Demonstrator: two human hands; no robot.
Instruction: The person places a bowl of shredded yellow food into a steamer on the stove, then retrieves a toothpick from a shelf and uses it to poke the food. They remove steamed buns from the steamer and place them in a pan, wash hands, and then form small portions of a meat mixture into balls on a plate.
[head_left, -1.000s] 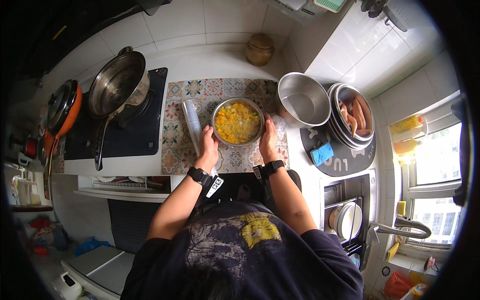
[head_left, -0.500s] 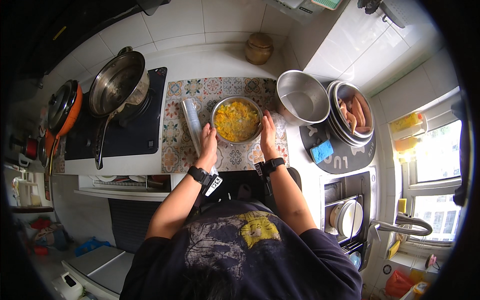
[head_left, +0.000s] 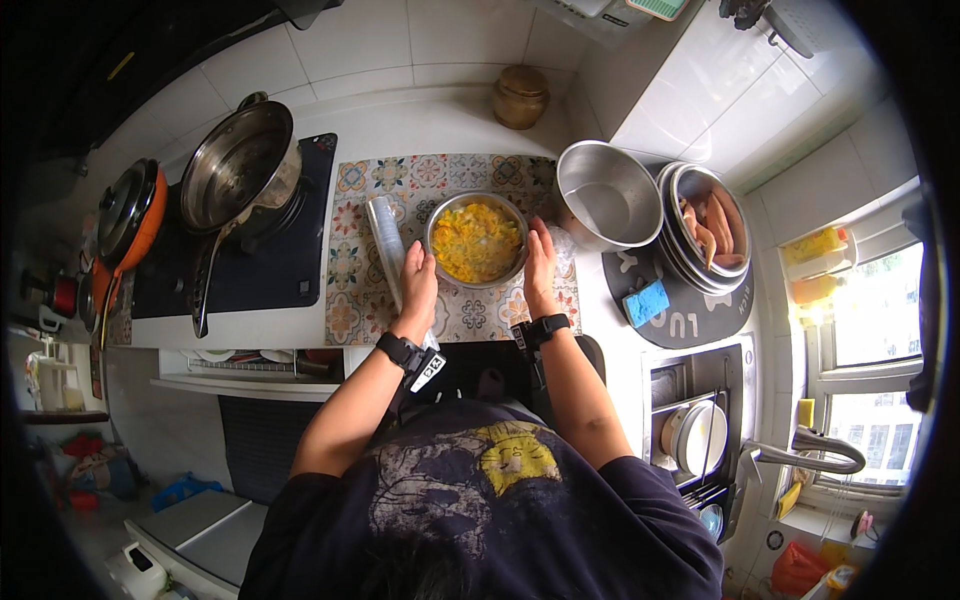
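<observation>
A round steel bowl [head_left: 431,262] of chopped yellow-orange food with green bits [head_left: 476,242] sits on the patterned mat [head_left: 430,176]. My left hand [head_left: 417,290] is at its lower left, fingers stretched forward and thumb near the rim. On the opposite side my right hand [head_left: 540,268] is open too, palm turned toward the bowl. Whether either hand touches the steel I cannot tell. A roll of cling film [head_left: 386,240] lies left of the bowl, its lower part behind my left hand. Crumpled clear plastic [head_left: 565,249] lies beyond my right hand.
An empty steel basin [head_left: 607,200] stands right of the mat, beside stacked bowls [head_left: 670,235] holding pinkish-orange pieces [head_left: 718,226]. A blue sponge [head_left: 646,303] lies nearby. Left is a steel pot [head_left: 240,155] on the black hob [head_left: 255,285], its handle pointing toward me. The sink [head_left: 742,390] is lower right.
The whole view has shifted very slightly. Both hands keep nearly the same place beside the bowl, which stays on the mat.
</observation>
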